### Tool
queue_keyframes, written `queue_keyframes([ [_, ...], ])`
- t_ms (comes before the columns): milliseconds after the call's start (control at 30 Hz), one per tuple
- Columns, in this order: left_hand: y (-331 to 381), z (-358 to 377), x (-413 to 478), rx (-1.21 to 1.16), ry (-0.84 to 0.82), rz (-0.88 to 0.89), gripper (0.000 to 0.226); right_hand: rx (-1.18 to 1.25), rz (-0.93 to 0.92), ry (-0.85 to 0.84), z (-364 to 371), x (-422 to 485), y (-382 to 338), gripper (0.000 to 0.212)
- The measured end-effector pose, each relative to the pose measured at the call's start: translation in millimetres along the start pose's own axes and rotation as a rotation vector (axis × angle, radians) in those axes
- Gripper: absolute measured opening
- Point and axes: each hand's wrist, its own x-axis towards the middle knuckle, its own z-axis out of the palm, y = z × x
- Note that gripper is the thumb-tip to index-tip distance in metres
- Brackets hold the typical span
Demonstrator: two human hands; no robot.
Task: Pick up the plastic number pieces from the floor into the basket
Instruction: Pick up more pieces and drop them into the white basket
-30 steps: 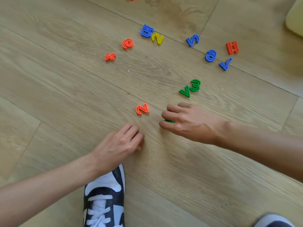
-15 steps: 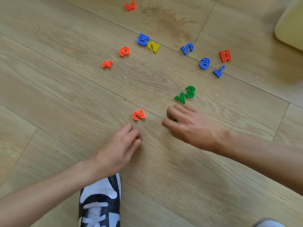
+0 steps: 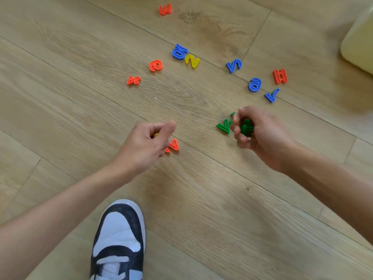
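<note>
The left hand (image 3: 149, 142), at the middle of the frame, is raised off the wooden floor (image 3: 60, 98) with its fingers curled in and thumb pressed over them, pinching a small yellow piece (image 3: 156, 135) of which only a sliver shows. Just right of it and partly hidden behind its knuckles, an orange piece (image 3: 173, 146) lies flat on the floor. The right hand (image 3: 262, 136), right of centre, has its fingers curled round a clump of green pieces (image 3: 246, 127). Touching its fingertips on the left, a green triangle-shaped piece (image 3: 223, 126) lies on the floor, and a green sliver (image 3: 233, 113) peeks out above the fingers. More pieces lie scattered across the upper half of the frame: an orange 3 (image 3: 165, 9) at the top, a blue piece (image 3: 179, 51) touching a yellow 2 (image 3: 192, 61), an orange rounded piece (image 3: 155, 65), and an orange symbol (image 3: 133, 80) further left. To the upper right lie a blue hooked piece (image 3: 233, 65), a blue rounded piece (image 3: 254, 84), an orange H (image 3: 280, 76) and a blue angled piece (image 3: 271, 95). A pale yellow container (image 3: 359, 47) is cut off by the upper right edge; whether it is the basket I cannot tell. A black-and-white shoe (image 3: 119, 239) stands at the bottom centre.
</note>
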Motion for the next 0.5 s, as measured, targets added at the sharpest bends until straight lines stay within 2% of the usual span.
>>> queue_keyframes([
  [67,-8,-5,4,0.585,0.045,0.344,0.047,-0.53,-0.285,0.131,-3,6,-2,0.038],
  [133,-16,-8,5,0.948,0.016,0.432,0.055,-1.123,-0.552,0.171,-6,12,-2,0.053],
  [200,-29,-10,8,1.096,-0.024,0.442,0.066,-1.549,-0.62,0.192,-9,19,1,0.075],
  [267,-38,-11,10,1.165,-0.058,0.466,0.067,-1.728,-0.625,0.219,-12,24,6,0.081],
  [333,-44,-11,13,1.197,-0.07,0.496,0.059,-1.771,-0.638,0.237,-11,29,8,0.077],
  [433,-45,-7,15,1.216,-0.095,0.554,0.043,-1.773,-0.691,0.231,-10,33,8,0.058],
  [500,-43,-5,16,1.226,-0.091,0.547,0.041,-1.749,-0.743,0.187,-10,36,11,0.041],
])
